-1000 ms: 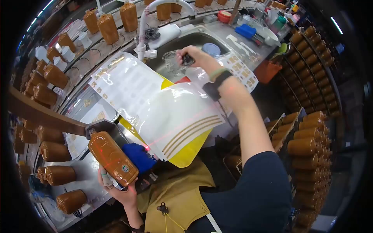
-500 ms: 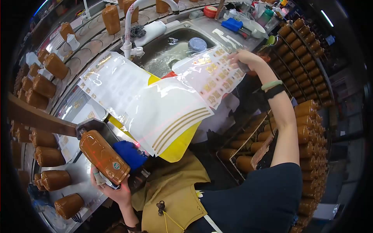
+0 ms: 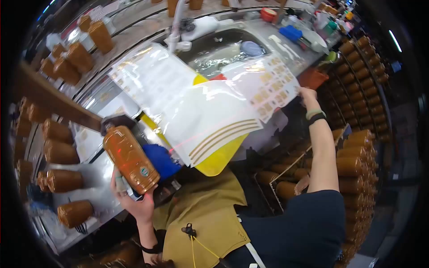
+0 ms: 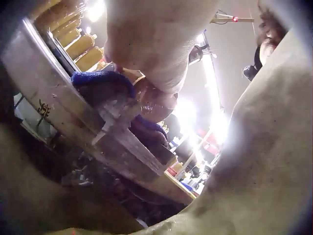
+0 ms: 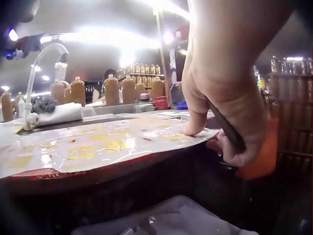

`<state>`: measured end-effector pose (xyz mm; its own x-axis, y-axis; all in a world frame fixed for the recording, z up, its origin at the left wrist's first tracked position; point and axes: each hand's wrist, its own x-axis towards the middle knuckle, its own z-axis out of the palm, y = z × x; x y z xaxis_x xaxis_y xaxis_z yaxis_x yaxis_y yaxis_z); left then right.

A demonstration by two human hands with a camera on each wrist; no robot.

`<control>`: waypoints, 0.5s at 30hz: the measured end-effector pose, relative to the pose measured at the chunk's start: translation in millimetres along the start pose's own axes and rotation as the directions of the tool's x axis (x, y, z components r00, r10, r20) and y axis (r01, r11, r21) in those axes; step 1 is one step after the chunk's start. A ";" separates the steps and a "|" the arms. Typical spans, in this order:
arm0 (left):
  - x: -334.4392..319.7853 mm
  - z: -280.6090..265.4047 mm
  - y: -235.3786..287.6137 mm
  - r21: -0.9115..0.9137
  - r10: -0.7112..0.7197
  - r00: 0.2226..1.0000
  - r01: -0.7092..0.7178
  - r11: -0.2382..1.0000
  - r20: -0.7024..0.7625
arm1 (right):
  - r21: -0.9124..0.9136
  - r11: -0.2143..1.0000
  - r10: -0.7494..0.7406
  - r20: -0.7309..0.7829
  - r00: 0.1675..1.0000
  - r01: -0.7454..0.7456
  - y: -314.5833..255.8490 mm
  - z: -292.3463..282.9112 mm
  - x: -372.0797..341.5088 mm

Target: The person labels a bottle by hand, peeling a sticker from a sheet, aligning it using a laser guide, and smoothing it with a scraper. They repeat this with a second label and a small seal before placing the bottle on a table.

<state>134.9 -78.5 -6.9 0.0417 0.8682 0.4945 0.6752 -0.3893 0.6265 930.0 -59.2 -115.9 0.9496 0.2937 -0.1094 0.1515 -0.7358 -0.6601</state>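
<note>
Head view: L hand point(image 3: 139, 207) has hold of the base end of a brown btl point(image 3: 132, 156), fingers bent up one side, thumb on the other, so the base sits btwn them, touching, w/ the rest of the body sticking out past the fingertips. Btl lies tilted, neck up-left at a dark bracket point(image 3: 119, 119) on the end of a wooden bar point(image 3: 62, 96); small round label nr the hand end. Blue cloth point(image 3: 161, 161) just beside it. R hand point(image 3: 308, 96) is well apart from the btl, at the outer corner of a gold-patterned sheet point(image 3: 273, 87); corner touches the fingertips, rest of sheet spreads L of them, nr a striped sheet point(image 3: 214, 118). Sink point(image 3: 190, 52) w/ water behind, racked btls point(image 3: 357, 165) off to the R.

L wrist view: palm fills the top; a bit of brown, rounded surface, prob. the btl, shows right by the fingers, blue cloth nr it. Fingers mostly hidden, so can't tell their exact spread from here.

R wrist view: digits almost closed, one on top of the sheet's edge, others curled below, edge pinched btwn. A dark flat piece point(image 5: 227, 128) is tucked against the palm. Orange tub point(image 5: 261, 152) behind.
</note>
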 end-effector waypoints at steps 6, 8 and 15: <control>3.5 -1.3 7.8 -0.048 -0.054 0.999 0.054 0.997 -0.002 | -0.091 0.733 -0.678 -0.026 0.734 0.674 -157.4 4.6 -128.3; 0.7 -1.6 -0.5 -0.101 -0.058 0.998 0.061 0.993 0.033 | 0.171 0.622 -0.780 0.223 0.585 0.764 -210.6 41.0 -165.8; 11.3 -6.1 9.4 -0.238 -0.157 0.982 0.179 0.955 0.108 | 0.144 0.555 -0.683 0.641 0.350 0.820 -280.9 231.6 -186.3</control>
<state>137.2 -74.2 8.3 0.0146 0.9467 0.3219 0.4772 -0.2895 0.8297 647.0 234.2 -82.2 0.0534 0.9966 -0.0635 0.8229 -0.0799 -0.5626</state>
